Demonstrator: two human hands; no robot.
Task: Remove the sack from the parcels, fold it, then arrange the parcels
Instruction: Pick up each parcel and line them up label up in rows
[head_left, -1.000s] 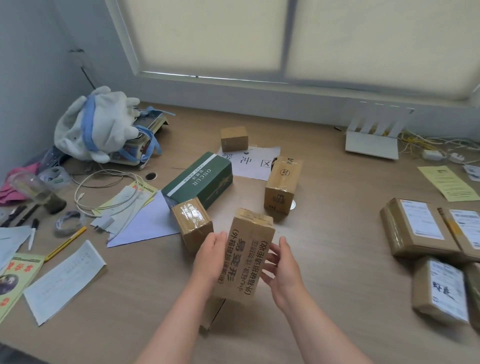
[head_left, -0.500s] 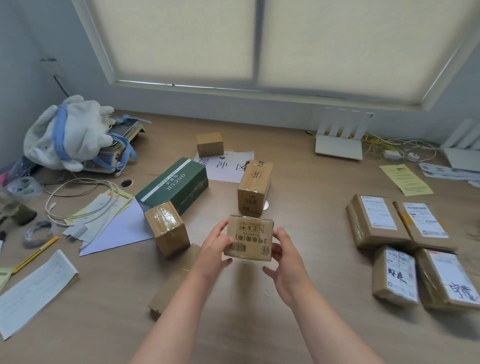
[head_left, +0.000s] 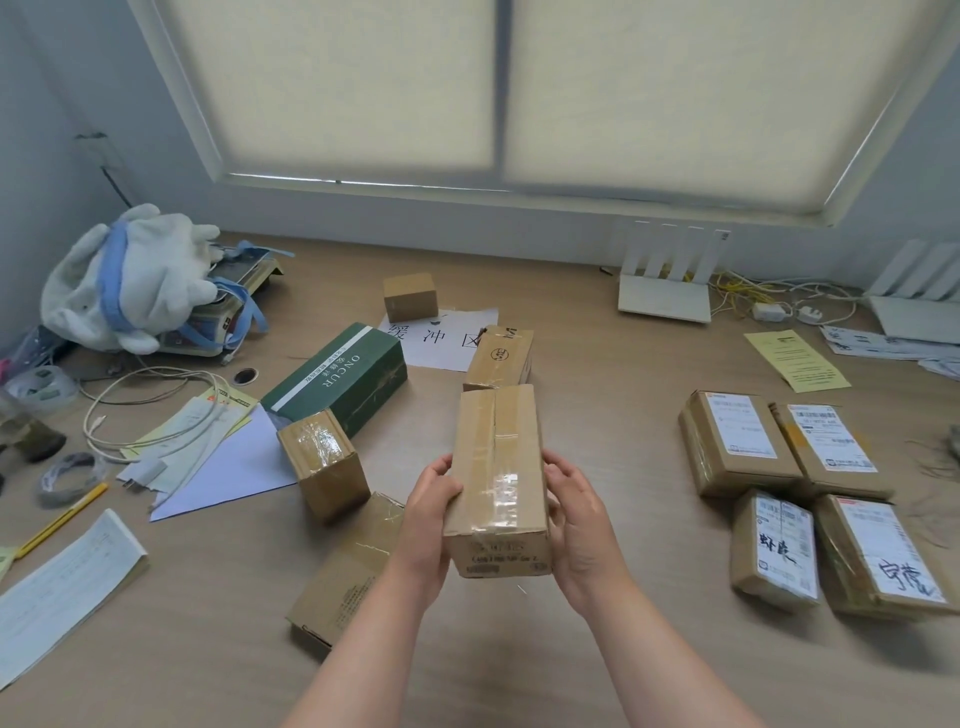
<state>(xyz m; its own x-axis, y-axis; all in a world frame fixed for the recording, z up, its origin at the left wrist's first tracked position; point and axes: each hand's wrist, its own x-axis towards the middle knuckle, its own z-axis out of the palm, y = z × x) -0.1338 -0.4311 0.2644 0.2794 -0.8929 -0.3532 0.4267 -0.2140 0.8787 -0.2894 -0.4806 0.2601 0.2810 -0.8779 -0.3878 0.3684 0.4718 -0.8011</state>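
I hold a long brown taped parcel (head_left: 496, 478) above the wooden table (head_left: 597, 415), its taped face up. My left hand (head_left: 428, 514) grips its left side and my right hand (head_left: 576, 519) grips its right side. Loose parcels lie around: a green box (head_left: 337, 376), a small taped box (head_left: 322, 462), a flat box (head_left: 348, 566) under my left arm, a brown box (head_left: 498, 358) behind, and a small box (head_left: 410, 297) at the back. Several labelled parcels (head_left: 810, 488) sit grouped on the right. The white and blue sack (head_left: 130, 275) lies bunched at the far left.
A printed white sheet (head_left: 441, 338) lies mid-table. Papers, a white cable (head_left: 140, 410), tape rolls and a pencil clutter the left. White routers (head_left: 665, 291) with cables and a yellow leaflet (head_left: 795, 358) sit at the back right, below a blinded window.
I have turned the parcel in my hands, from its printed side to its end face and now to its taped face. The camera view has shifted right.
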